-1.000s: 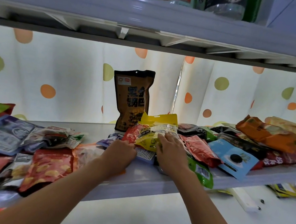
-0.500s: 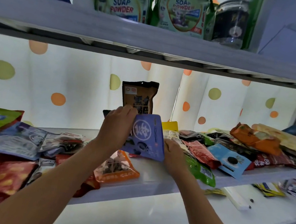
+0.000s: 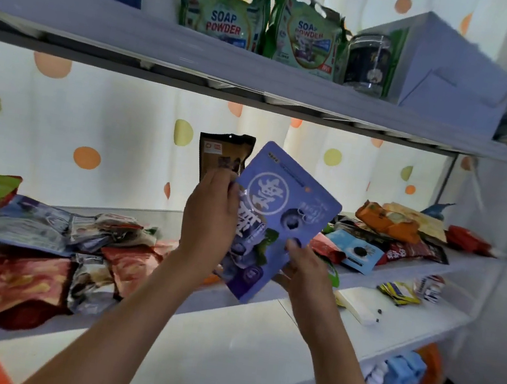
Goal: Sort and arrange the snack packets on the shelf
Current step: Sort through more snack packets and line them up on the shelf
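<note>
Purple packet [image 3: 278,215] pinched between left hand [image 3: 208,218] and right hand [image 3: 306,268] fingers.

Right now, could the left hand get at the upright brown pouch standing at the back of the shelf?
Probably not yet: the left hand grips the purple blueberry packet. The brown pouch stands right behind its fingers, otherwise unblocked.

Both arms raised forward, left hand [image 3: 209,215] and right hand [image 3: 303,266] gripping, fingers curled
</note>
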Tool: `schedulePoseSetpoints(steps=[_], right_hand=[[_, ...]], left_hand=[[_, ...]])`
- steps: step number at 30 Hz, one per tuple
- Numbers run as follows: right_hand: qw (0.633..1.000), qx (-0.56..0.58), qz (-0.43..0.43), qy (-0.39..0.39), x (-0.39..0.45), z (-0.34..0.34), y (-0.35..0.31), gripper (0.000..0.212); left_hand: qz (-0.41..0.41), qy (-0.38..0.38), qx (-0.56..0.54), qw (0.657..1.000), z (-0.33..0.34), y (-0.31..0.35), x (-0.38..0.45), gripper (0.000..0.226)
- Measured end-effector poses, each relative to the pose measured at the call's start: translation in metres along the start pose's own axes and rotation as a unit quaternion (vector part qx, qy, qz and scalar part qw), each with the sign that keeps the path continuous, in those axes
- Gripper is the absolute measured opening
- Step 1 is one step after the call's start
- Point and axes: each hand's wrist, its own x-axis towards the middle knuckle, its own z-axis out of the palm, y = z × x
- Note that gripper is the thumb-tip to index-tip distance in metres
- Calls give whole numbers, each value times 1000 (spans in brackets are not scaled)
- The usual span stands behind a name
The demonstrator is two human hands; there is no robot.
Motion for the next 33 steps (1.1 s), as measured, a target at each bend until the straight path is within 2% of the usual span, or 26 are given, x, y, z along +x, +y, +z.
schedulePoseSetpoints(steps=[2,7,13,15,18,20,22,26,33], right_hand=[[1000,-26,-15,9,-17,-4,5,26],[999,18,11,30,-57,-20,20,24],[998,24,51,34,-103,-55,34,17],[997,15,70,36,-118,-74,39,18],[995,-6,99,30,-147,-110,46,19],[993,-17,110,28,-166,-130,51,19],[992,-20,122,20,-185,-148,57,20],[987,-21,158,22,-211,-178,70,20],[958,-78,275,20,-235,-227,82,25]], left_hand=[[-28,-16,-35,999,-4,2,-16,12],[-121,-54,-142,981,-13,12,-61,11],[-241,-73,-177,951,-13,36,-123,4],[-284,-90,-206,932,-12,48,-144,12],[-348,-157,-256,888,-7,71,-184,20],[-363,-204,-278,866,-2,81,-213,16],[-371,-218,-283,857,5,89,-243,12],[-421,-175,-289,842,20,99,-293,13],[-499,-17,-306,810,47,118,-342,13]])
